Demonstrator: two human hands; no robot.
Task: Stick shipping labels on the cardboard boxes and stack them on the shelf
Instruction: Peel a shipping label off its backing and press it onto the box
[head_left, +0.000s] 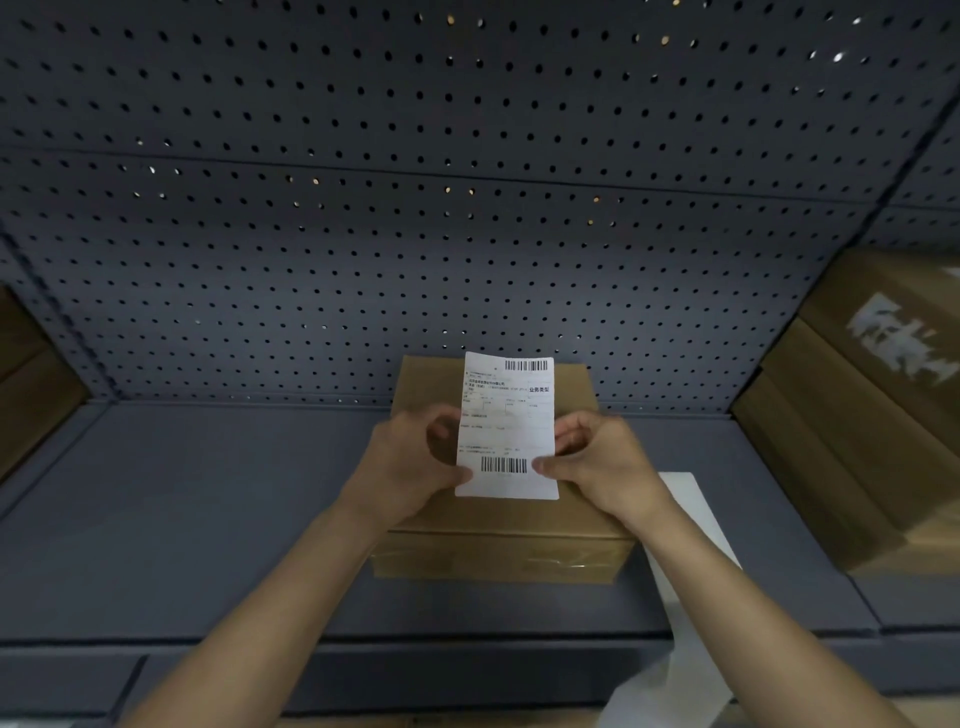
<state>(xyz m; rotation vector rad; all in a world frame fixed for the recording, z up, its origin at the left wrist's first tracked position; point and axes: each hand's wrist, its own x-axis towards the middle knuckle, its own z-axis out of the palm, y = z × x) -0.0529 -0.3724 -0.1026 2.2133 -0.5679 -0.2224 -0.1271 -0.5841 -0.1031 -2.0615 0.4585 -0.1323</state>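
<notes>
One plain brown cardboard box (509, 556) sits on one grey metal shelf (208, 519), in front of one grey perforated metal back panel (415, 234). Above that box's top there is one white rectangular paper shipping label (506, 415), printed with two black barcodes, one at its top edge and one near its bottom. Two bare hands show at the box: one left hand (410, 467) and one right hand (602, 462). Just right of the box lies one white paper strip (691, 525). Far right of the box stands one stack of brown cardboard boxes (857, 441), at least three high. Far left of it, two more brown cardboard cartons (31, 395) show in part.
</notes>
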